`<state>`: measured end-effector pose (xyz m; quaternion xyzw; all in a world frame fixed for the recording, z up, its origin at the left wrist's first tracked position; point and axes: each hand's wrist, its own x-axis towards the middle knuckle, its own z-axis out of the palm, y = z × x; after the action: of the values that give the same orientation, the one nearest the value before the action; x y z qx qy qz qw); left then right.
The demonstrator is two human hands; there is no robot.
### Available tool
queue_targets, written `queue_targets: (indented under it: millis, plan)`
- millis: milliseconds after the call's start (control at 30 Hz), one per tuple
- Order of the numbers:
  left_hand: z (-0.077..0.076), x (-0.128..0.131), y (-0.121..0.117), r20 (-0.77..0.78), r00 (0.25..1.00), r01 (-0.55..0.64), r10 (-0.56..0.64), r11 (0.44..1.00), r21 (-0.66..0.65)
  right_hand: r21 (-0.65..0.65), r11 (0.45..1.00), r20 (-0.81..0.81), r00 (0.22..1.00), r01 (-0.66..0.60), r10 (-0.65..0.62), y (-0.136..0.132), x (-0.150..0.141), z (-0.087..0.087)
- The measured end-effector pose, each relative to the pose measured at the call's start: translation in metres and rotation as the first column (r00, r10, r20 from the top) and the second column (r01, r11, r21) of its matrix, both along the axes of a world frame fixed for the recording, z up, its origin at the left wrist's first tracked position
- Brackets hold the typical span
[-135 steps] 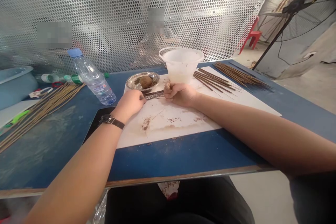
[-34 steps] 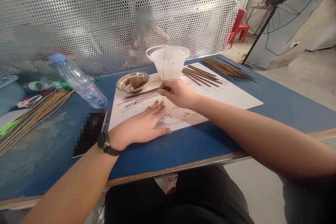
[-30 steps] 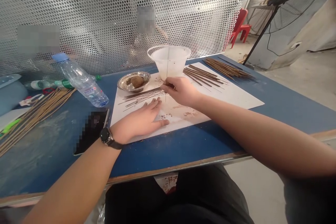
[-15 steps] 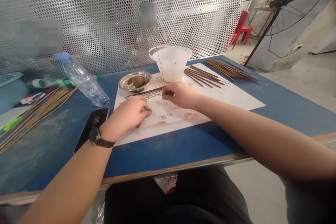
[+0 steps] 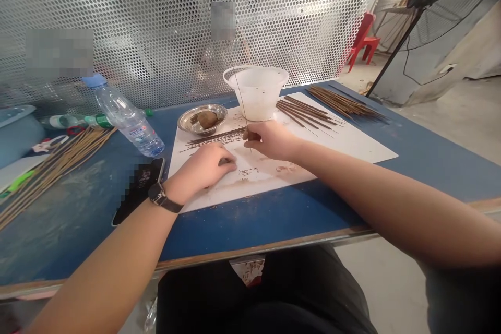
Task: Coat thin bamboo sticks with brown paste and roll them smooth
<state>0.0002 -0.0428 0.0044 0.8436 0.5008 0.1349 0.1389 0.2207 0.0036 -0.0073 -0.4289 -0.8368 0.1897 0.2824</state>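
Note:
My right hand [image 5: 270, 139] is closed in a pinch round a thin stick [image 5: 240, 91], which stands nearly upright, tilted slightly left. A little brown paste shows at its fingertips. My left hand [image 5: 205, 167] lies low over the white board [image 5: 352, 146], its thumb and fingers drawn together. Something dark shows between them, but I cannot make it out. Behind the hands, bare thin sticks [image 5: 215, 137] lie on the board. A metal dish [image 5: 183, 124] with a brown lump of paste [image 5: 206, 119] stands behind my left hand.
A white plastic tub [image 5: 256, 96] stands at the board's back edge. Coated brown sticks [image 5: 303, 110] lie right of it, with a larger bundle [image 5: 340, 102] beyond. Left are a water bottle [image 5: 131, 120], a phone [image 5: 141, 185] and long sticks [image 5: 66, 162]. A perforated metal screen [image 5: 156, 10] rises behind.
My left hand has moved right and slightly up, closer to my right hand. My right hand keeps its pinch on the upright stick. The view has shifted slightly.

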Motion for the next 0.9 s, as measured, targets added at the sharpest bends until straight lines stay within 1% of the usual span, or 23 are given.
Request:
queue_targets:
  millis: [100, 167, 300, 367, 433, 500, 600, 700, 800, 900]
  plan:
    - [0.0, -0.001, 0.0, -0.005, 1.0, 0.025, -0.025, 1.0, -0.013, -0.024, 1.0, -0.012, 1.0, 0.009, -0.009, 0.0, 0.001, 0.0]
    - [0.0, -0.005, 0.001, 0.027, 0.999, 0.031, -0.03, 0.999, -0.04, -0.035, 0.999, -0.018, 1.0, 0.008, -0.008, 0.0, 0.001, 0.0]
    - [0.001, -0.01, 0.003, 0.111, 0.994, 0.013, 0.005, 0.987, -0.16, -0.01, 1.0, -0.029, 1.0, 0.0, 0.0, -0.002, 0.001, 0.001]
    - [0.001, -0.011, 0.003, 0.13, 0.991, -0.007, 0.032, 0.982, -0.19, 0.014, 1.0, -0.045, 0.999, -0.004, 0.004, -0.003, 0.001, 0.002]
    - [0.0, -0.009, 0.005, 0.144, 0.987, -0.038, 0.065, 0.983, -0.182, 0.026, 1.0, -0.07, 0.997, -0.016, 0.018, -0.004, 0.0, 0.003]
    - [-0.003, -0.006, 0.007, 0.169, 0.982, -0.065, 0.089, 0.988, -0.143, 0.013, 0.999, -0.096, 0.995, -0.036, 0.037, -0.005, -0.001, 0.005]
    - [-0.008, -0.001, 0.012, 0.251, 0.964, -0.065, 0.085, 0.994, -0.089, -0.003, 0.998, -0.131, 0.989, -0.064, 0.063, -0.007, -0.001, 0.008]
    - [-0.011, 0.004, 0.014, 0.334, 0.939, -0.053, 0.08, 0.994, -0.091, 0.017, 0.996, -0.174, 0.981, -0.086, 0.088, -0.009, -0.001, 0.009]
    - [-0.011, 0.008, 0.013, 0.3, 0.95, -0.057, 0.09, 0.991, -0.118, 0.03, 0.994, -0.207, 0.972, -0.103, 0.107, -0.01, -0.002, 0.008]
    - [-0.012, 0.01, 0.013, 0.267, 0.958, -0.069, 0.107, 0.987, -0.146, 0.037, 0.992, -0.2, 0.972, -0.121, 0.126, -0.009, -0.003, 0.005]
